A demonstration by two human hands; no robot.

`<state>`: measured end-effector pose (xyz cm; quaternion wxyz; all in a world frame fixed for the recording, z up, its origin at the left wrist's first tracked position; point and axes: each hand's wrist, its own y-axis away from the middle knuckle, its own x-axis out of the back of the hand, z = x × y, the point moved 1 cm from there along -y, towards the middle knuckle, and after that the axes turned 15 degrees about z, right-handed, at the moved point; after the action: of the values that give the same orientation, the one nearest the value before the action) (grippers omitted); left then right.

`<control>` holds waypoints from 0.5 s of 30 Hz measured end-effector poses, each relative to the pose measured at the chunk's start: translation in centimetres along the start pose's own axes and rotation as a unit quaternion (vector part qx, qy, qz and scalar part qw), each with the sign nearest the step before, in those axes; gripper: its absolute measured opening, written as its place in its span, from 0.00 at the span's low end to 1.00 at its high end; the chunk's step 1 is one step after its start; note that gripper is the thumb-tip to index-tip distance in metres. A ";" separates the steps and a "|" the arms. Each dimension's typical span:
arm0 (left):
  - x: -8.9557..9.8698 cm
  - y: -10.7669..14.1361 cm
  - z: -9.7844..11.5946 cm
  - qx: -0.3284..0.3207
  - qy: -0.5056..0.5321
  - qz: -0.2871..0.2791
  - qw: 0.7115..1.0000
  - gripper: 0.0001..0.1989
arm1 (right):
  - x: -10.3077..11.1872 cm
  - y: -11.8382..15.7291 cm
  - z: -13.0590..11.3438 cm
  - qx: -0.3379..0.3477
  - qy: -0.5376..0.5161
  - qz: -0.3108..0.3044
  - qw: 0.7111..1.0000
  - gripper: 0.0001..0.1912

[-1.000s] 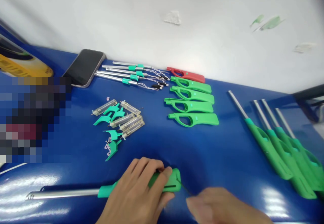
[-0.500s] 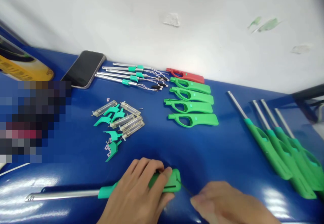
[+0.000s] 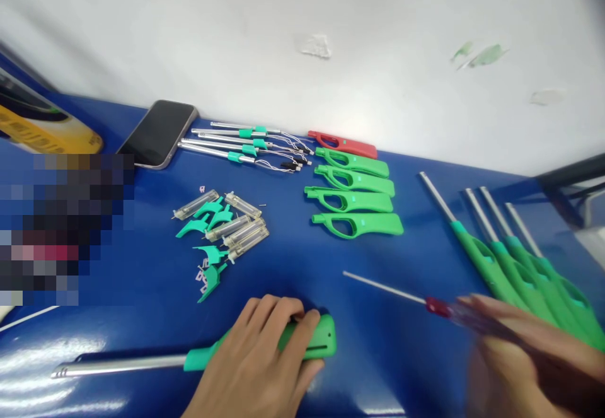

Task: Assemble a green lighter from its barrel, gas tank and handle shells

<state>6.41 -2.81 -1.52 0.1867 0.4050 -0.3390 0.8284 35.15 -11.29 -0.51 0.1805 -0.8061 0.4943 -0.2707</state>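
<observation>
My left hand (image 3: pixel 265 355) is wrapped over a green gas lighter (image 3: pixel 324 336) lying on the blue table, its metal barrel pointing left. The lighter's rounded end shows past my thumb, with a small hole and a dark slot. Off to the right, my right hand (image 3: pixel 515 348) grips a screwdriver (image 3: pixel 437 306) with a dark red see-through handle. Its thin shaft points left, with the tip above the table and apart from the lighter. Part of the handle is blurred and covered by my fingers.
Several green lighters (image 3: pixel 486 260) lie at the right. Green handle shells (image 3: pixel 368 223) and a red shell (image 3: pixel 350 145) sit mid-table. Metal barrels with wires (image 3: pixel 212 148), clear fuel tanks (image 3: pixel 243 205), teal triggers (image 3: pixel 211 254) and a phone (image 3: pixel 158 134) lie farther left. A white wall stands behind.
My right hand has pulled the screwdriver away from the lighter's end, up and to the right. My left hand keeps its hold on the lighter.
</observation>
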 end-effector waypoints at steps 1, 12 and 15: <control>0.0 0.1 0.0 -0.004 -0.005 -0.002 1.000 0.16 | -0.5 0.3 -0.4 -0.026 0.011 0.037 0.999 0.08; 0.4 1.3 -0.6 -0.070 -0.047 0.006 0.996 0.17 | -3.5 1.9 -1.7 0.086 0.114 -0.147 0.979 0.07; 1.0 0.5 -0.3 -0.090 -0.058 0.027 0.994 0.17 | -3.1 1.8 -2.4 0.154 0.077 -0.172 0.970 0.11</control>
<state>5.35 -2.93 -1.07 0.1796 0.4249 -0.4331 0.7744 31.31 -9.35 -0.42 0.2149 -0.8182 0.3133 -0.4316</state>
